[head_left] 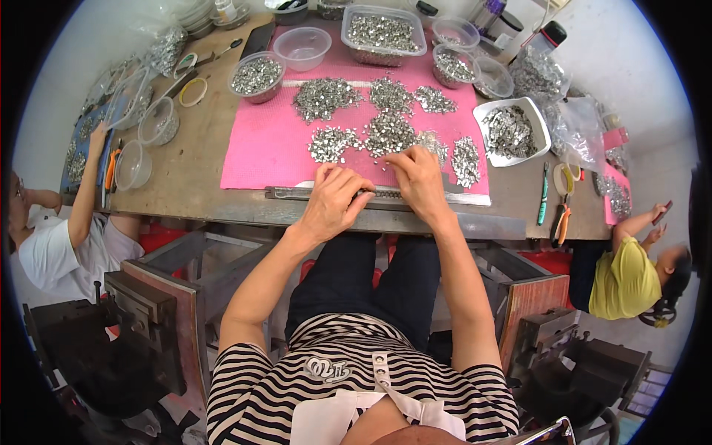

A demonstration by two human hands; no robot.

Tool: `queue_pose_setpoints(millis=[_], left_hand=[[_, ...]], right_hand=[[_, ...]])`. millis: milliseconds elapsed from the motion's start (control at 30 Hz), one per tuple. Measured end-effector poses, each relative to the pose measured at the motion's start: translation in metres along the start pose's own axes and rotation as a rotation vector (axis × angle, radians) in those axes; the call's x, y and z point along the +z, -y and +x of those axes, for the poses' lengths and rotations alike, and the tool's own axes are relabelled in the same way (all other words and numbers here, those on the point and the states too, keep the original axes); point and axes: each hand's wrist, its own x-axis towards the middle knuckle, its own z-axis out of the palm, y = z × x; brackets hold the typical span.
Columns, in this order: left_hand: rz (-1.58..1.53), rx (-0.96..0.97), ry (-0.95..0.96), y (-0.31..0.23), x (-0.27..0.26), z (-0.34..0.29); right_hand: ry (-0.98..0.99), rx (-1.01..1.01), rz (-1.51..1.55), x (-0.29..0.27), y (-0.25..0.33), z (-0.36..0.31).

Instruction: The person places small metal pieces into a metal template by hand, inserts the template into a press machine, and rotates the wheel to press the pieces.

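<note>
A long metal rail with a row of small pieces along its middle lies at the front edge of the pink mat. My left hand is closed over the rail, its thumb and fingers pinched around a small dark object that is mostly hidden. Just right of it, my right hand hovers above the rail, fingertips pressed together beside a pile of small silver metal pieces. What those fingertips hold is too small to make out. Another silver pile lies beyond my left hand.
Tubs of metal pieces and a white square dish stand around the mat. A green pen and orange-handled pliers lie to the right. People sit at the far left and far right.
</note>
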Motion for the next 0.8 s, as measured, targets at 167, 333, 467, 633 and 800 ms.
queue_pose_setpoints(millis=[167,333,467,633,800], left_hand=[[-0.043,0.003,-0.022,0.001,0.000,-0.003],[-0.104,0.011,-0.048,0.004,0.003,-0.005],[-0.109,-0.009,-0.086,0.005,0.006,-0.007],[-0.115,-0.036,-0.064,0.002,0.002,-0.004],[-0.178,-0.068,-0.018,0.005,-0.004,-0.006]], right_hand=[[0.103,-0.041,-0.066,0.004,-0.007,0.006],[0.073,-0.022,-0.039,0.004,-0.007,0.005],[0.075,0.033,0.116,-0.002,0.017,-0.006],[0.080,0.069,0.237,0.001,0.037,-0.023],[0.045,0.063,0.216,0.004,0.042,-0.025]])
